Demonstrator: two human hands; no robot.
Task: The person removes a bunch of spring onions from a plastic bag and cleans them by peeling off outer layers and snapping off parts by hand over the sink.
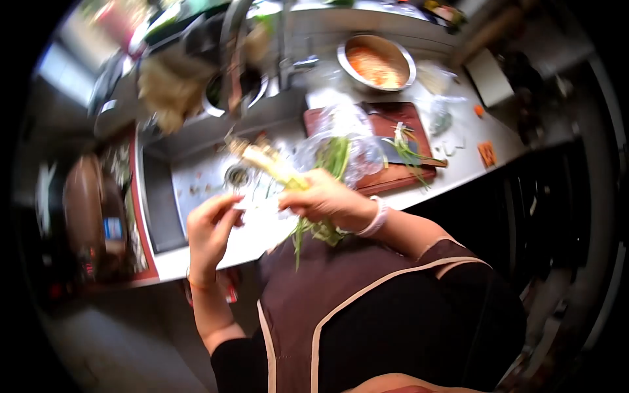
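Observation:
My right hand [324, 200] grips a bunch of green onions [265, 160] above the front edge of the sink. Their white, rooted ends point up and left over the basin, while green leaves hang below the hand. To the left, my left hand [213, 226] is closed in a pinch, apart from the bunch. A small pale bit shows at its fingertips, too blurred to name. Behind my right hand, a clear plastic bag [357, 154] with more greens lies partly over a reddish-brown cutting board [409, 118].
A knife [393, 152] and loose green onion trimmings [407, 147] lie on the board. Beyond it stands a metal bowl [400, 62] of orange-red food. The sink [164, 219] has a drain [237, 175] and scattered scraps. A faucet [285, 49] rises behind it.

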